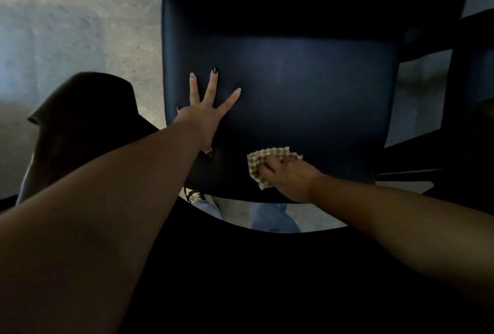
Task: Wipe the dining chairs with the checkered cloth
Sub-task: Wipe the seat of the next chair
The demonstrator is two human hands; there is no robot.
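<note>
A dark padded dining chair seat (307, 71) fills the middle of the view, seen from above. My left hand (205, 117) lies flat on the seat's left side with its fingers spread and straight. Near the seat's front edge my right hand (288, 176) grips a bunched tan-and-white checkered cloth (260, 162) and presses it against the seat. Part of the cloth is hidden under my fingers.
A second dark chair (80, 119) stands to the left on the pale concrete floor (66, 26). Dark furniture parts (467, 93) crowd the right side. My legs in jeans (272, 216) and a patterned shoe (195, 196) show just below the seat's front edge.
</note>
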